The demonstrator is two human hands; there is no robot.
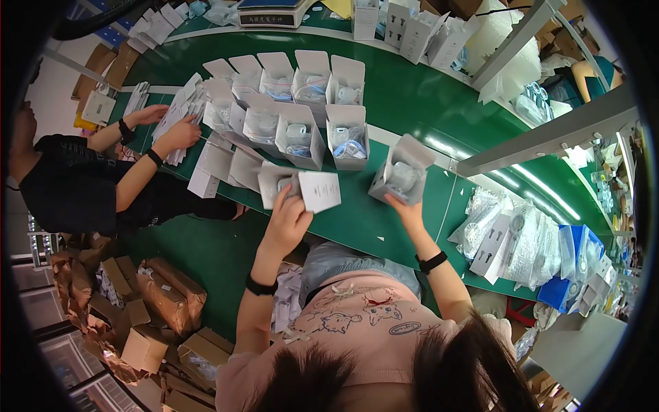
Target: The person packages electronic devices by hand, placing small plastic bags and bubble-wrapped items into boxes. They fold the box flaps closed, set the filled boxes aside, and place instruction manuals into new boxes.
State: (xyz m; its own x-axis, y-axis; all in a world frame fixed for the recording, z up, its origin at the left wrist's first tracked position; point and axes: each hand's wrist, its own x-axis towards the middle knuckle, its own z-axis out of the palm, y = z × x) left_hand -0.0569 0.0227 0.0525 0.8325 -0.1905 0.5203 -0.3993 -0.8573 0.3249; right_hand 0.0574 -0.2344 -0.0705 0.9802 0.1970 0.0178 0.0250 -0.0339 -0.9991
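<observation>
My right hand (406,211) is closed on the lower edge of an open white box (388,180), tilted toward me. In its mouth sits a clear plastic bag (403,177) with something pale inside. In front of my body, my left hand (288,218) grips another white box (321,191), its fingers over the opening; a pale item shows partly behind them. Beyond both hands, open white boxes (300,140) stand in rows with their lids up. They hold bagged pale devices and blue-and-white cables (350,149).
At the left, a co-worker's hands (180,132) rest on flat white cartons (177,113). Bubble-wrapped items (518,244) and a blue bin (553,296) lie at right. Grey metal posts (542,130) cross the green conveyor belt (412,89). Brown cartons (145,347) crowd the floor at lower left.
</observation>
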